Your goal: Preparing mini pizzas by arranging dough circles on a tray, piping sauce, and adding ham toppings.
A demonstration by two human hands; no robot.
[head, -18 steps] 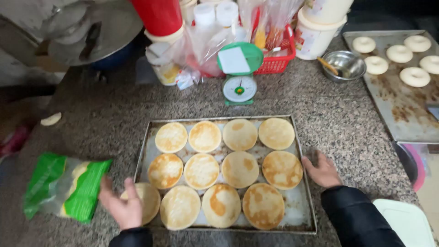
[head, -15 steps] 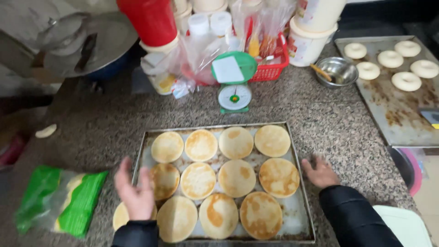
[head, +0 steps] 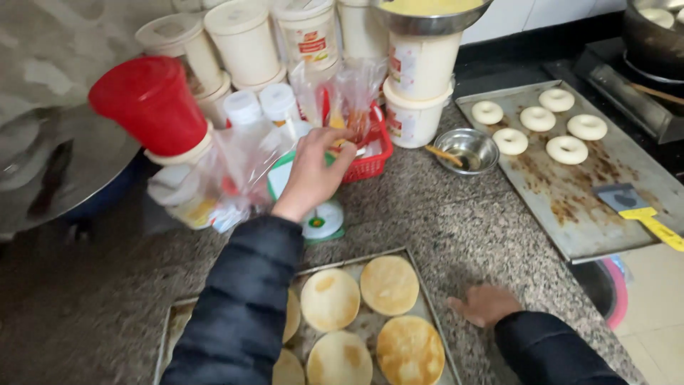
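Take the small green kitchen scale [head: 322,217] as your landmark. The speckled stone tabletop [head: 442,199] carries everything. Right of the scale lies a long baking sheet [head: 591,207] with five pale dough rings, kept apart, likely so they do not stick. Just in front of the scale sits the metal tray [head: 427,306] of browned flatbreads, packed edge to edge to fill it. Behind and left of the scale stands a red plastic jug [head: 149,107]; just behind it, a red basket [head: 370,160]. Your left hand [head: 313,171] reaches over the scale, fingers curled and closing on the clear plastic bags [head: 349,93] at the basket. Your right hand [head: 488,305] rests flat beside the tray, fingers spread, probably to brace you.
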